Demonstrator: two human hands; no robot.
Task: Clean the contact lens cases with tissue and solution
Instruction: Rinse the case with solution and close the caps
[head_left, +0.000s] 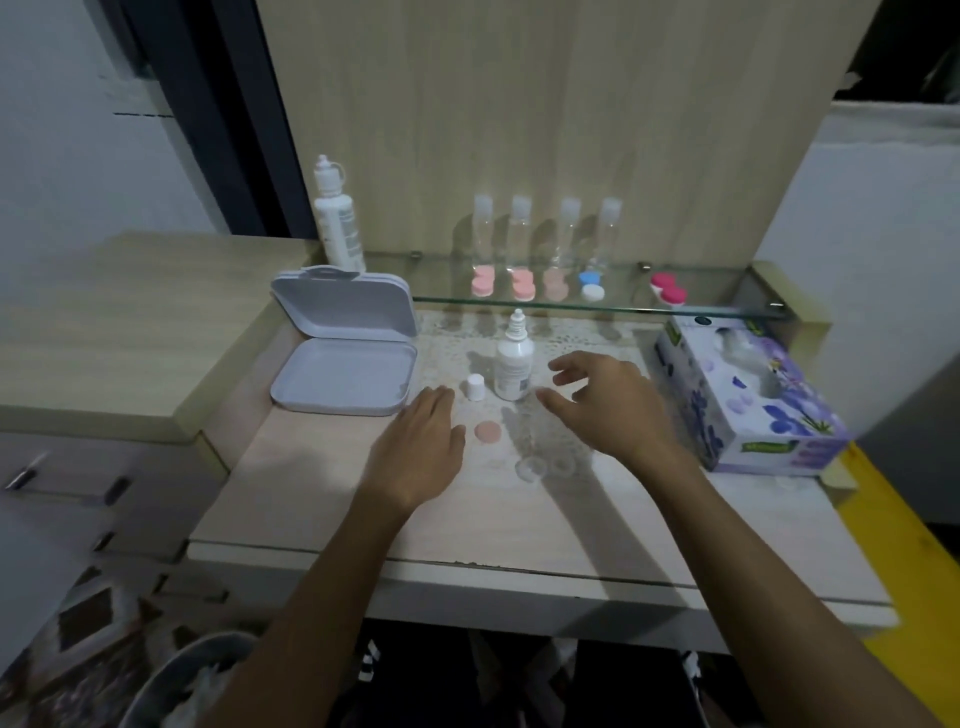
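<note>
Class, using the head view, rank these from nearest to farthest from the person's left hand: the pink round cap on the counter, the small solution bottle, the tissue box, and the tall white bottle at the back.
1. Pink cap, just right of the left hand.
2. Small solution bottle, ahead and right.
3. Tall white bottle, far back on the left.
4. Tissue box, at the counter's far right.

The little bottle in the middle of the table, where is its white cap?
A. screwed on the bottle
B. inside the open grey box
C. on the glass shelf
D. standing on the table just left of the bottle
D: the white cap stands on the table just left of the bottle, whose bare nozzle shows.
</note>
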